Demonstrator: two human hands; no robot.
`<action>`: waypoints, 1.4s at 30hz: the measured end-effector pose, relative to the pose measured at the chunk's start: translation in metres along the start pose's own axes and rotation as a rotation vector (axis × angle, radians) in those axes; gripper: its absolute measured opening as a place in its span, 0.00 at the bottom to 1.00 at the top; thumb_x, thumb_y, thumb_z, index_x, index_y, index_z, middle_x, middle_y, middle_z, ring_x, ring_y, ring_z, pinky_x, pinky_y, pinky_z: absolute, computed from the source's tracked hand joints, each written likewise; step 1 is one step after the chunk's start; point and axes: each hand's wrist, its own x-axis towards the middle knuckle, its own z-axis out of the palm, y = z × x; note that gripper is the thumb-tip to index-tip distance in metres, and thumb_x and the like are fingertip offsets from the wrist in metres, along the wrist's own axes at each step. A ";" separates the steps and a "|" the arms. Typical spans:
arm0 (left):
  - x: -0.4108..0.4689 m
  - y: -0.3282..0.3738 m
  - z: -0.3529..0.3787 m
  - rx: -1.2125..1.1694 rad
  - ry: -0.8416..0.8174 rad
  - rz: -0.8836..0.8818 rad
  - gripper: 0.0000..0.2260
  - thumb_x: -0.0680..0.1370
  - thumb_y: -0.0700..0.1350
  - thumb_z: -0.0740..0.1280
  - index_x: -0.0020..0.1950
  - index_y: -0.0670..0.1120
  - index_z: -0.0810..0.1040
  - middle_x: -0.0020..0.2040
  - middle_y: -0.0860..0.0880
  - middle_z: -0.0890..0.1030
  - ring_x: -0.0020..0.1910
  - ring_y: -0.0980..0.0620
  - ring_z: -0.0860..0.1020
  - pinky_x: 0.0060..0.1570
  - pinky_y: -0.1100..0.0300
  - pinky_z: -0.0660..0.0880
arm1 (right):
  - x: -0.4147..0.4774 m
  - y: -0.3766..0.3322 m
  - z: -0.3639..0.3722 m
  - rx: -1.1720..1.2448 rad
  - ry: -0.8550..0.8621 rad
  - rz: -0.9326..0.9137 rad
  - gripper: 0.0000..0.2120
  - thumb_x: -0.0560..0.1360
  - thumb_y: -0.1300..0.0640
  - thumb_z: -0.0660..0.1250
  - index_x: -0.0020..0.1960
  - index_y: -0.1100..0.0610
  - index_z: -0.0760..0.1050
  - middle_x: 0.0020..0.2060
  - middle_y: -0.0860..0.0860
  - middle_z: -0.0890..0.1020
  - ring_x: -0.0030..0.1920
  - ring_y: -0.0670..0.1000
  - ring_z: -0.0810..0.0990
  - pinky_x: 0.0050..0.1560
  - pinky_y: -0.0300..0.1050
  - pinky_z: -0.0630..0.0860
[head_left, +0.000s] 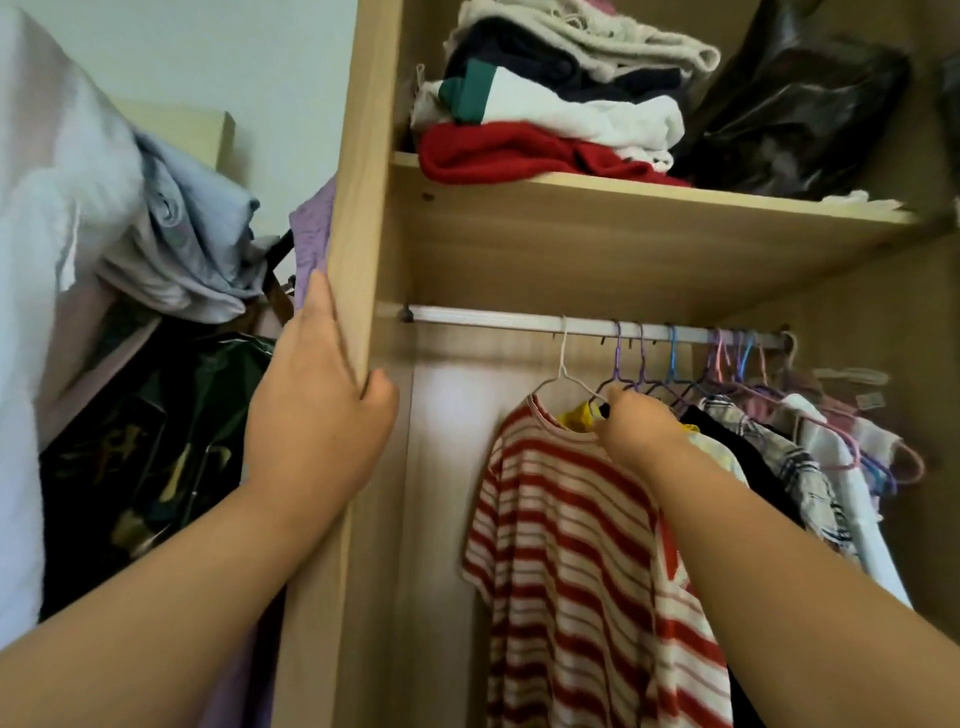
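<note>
Fingers (613, 404) on thin wire hanger (563, 359)

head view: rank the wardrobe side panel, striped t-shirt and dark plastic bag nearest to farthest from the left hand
1. wardrobe side panel: the left hand grips its front edge, so they touch.
2. striped t-shirt: hanging inside the wardrobe, to the hand's right.
3. dark plastic bag: up on the shelf, far upper right.
</note>
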 end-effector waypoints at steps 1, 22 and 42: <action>0.000 -0.001 0.001 0.006 0.004 -0.001 0.37 0.72 0.45 0.67 0.77 0.47 0.52 0.69 0.42 0.69 0.63 0.43 0.69 0.56 0.52 0.69 | 0.006 0.000 0.001 0.007 0.006 0.033 0.08 0.77 0.61 0.58 0.52 0.61 0.74 0.44 0.59 0.78 0.43 0.58 0.77 0.40 0.48 0.73; -0.001 0.000 0.001 -0.017 0.010 -0.009 0.37 0.72 0.46 0.66 0.77 0.49 0.52 0.70 0.45 0.69 0.63 0.47 0.69 0.55 0.56 0.67 | 0.032 -0.002 -0.006 0.323 0.269 0.048 0.11 0.77 0.60 0.57 0.47 0.59 0.78 0.40 0.58 0.80 0.41 0.59 0.76 0.38 0.47 0.74; -0.099 0.072 0.071 -0.075 -0.702 0.198 0.34 0.75 0.52 0.65 0.77 0.56 0.49 0.78 0.52 0.51 0.77 0.50 0.48 0.72 0.41 0.53 | -0.182 0.123 -0.069 0.424 0.119 -0.061 0.14 0.76 0.55 0.66 0.38 0.37 0.81 0.37 0.37 0.83 0.38 0.37 0.79 0.38 0.25 0.71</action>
